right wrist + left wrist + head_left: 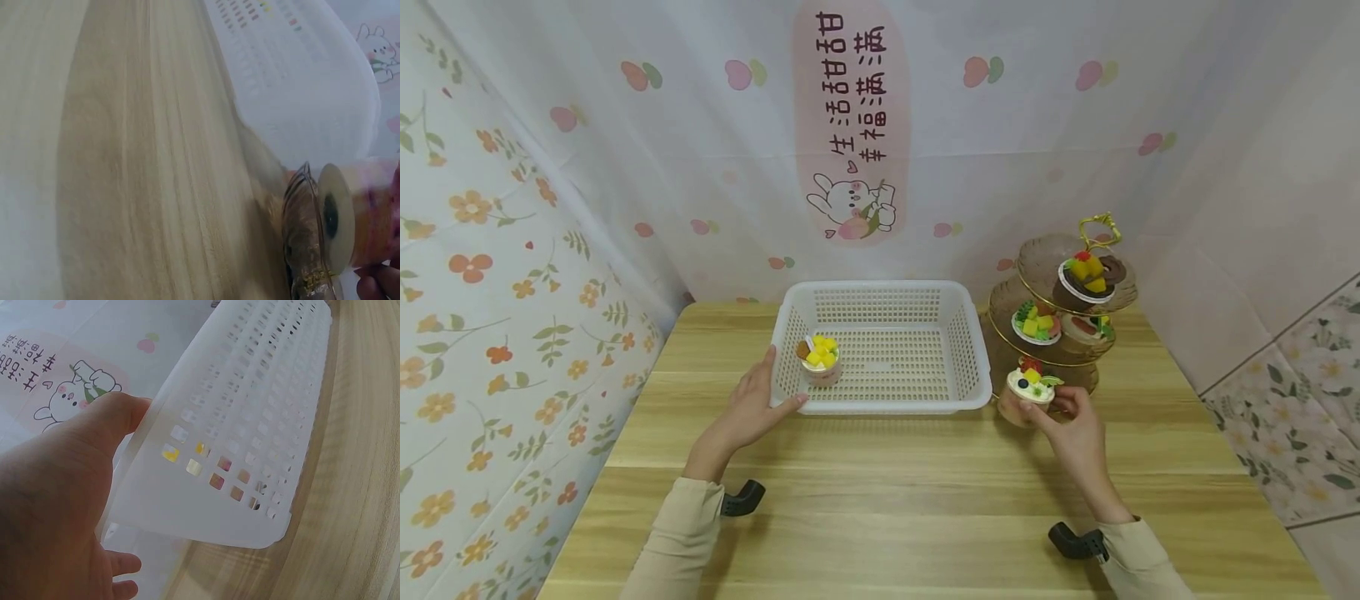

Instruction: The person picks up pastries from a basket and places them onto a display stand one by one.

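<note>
a wood-grain table (887, 508) runs beneath everything. behind it hangs a white curtain (1000, 179) dotted with paired pink and green shapes, bearing a pink panel (897, 108) — two columns of dark chinese characters above a cartoon rabbit (847, 200). orange-flowered cloth (542, 287) hangs at left — a paler flowered panel (1292, 412) stands at right.
</note>
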Available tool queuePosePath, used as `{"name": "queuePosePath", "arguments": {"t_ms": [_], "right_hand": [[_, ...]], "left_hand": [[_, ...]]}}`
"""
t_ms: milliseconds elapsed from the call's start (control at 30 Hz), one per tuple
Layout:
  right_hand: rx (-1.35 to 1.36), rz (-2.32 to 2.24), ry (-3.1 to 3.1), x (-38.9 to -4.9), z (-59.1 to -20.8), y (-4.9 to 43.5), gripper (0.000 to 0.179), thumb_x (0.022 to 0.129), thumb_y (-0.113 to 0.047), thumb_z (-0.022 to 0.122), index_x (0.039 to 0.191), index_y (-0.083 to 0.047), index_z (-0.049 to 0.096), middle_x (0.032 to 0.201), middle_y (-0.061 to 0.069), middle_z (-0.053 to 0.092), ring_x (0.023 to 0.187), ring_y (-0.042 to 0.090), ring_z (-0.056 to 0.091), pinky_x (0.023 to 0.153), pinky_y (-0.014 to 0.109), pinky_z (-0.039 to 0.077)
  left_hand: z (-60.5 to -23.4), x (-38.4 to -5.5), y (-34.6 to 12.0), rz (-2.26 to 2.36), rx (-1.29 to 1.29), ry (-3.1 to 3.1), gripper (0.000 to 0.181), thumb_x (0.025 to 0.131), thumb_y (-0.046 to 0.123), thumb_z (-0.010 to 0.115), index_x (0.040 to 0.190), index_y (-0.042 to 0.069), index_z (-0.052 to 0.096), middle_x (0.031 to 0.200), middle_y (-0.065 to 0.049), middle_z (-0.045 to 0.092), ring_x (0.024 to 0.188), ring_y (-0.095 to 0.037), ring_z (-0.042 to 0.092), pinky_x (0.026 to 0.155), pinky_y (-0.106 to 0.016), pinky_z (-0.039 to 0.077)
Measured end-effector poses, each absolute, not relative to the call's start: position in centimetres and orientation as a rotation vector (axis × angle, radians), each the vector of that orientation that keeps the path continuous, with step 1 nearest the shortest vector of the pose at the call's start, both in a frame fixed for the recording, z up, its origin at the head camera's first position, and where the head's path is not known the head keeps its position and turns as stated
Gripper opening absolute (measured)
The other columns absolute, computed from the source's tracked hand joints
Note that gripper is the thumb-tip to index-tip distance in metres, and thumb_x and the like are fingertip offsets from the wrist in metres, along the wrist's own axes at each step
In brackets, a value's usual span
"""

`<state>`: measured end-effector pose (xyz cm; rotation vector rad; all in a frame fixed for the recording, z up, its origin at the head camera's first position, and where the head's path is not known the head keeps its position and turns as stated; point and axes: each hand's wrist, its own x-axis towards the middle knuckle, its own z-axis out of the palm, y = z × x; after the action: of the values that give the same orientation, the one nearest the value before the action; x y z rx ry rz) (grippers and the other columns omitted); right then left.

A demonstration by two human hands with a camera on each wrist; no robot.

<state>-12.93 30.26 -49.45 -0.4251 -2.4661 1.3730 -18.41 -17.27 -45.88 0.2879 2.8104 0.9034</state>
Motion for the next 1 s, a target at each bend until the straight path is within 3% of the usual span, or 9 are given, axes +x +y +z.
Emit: {"name": "queuePosePath", "arguments": {"t_ms": [233,567,1000], "right_hand": [[-0.474,1.313,-2.475,-13.5,-49.5,30.5,0.056,0.082,-0.036,0.081,0.118,-0.004,0.053,0.112,0.021,0.072,0.078,-0.005,0.051,0.057,0.019,0.04],[-0.499,1.143,-2.487,-14.3,-49.8,30.6,0.063,0.078,-0.044,0.082,0.117,-0.002,0.056,0.109,0.024,0.072,0.106,0.029,0.063,0.079,0.029,0.036],[-0.432,1.138,-2.511,-14.1,-49.9,30.5,0.064,0.078,-0.033,0.084,0.122,0.003,0.055,0.113,0.029,0.07,0.112,0.038,0.064,0.088,0.04,0.04]], "left_hand": [[-45.9,-18.4,-17.3,0.907,0.28,2.8,0.105,0.093,0.061,0.054,0.159,0.007,-0.007,0.164,-0.027,0.012,0.15,-0.05,0.01,0.116,-0.072,0.011],[-45.8,-18.4,-17.2,0.903,0.29,2.81,0.105,0.093,0.061,0.054,0.159,0.007,-0.007,0.164,-0.027,0.012,0.149,-0.05,0.012,0.116,-0.072,0.012],[-46.2,-18.6,-17.3,0.952,0.28,2.794,0.106,0.092,0.059,0.057,0.159,0.008,-0.008,0.165,-0.025,0.013,0.15,-0.048,0.012,0.116,-0.07,0.012]]}}
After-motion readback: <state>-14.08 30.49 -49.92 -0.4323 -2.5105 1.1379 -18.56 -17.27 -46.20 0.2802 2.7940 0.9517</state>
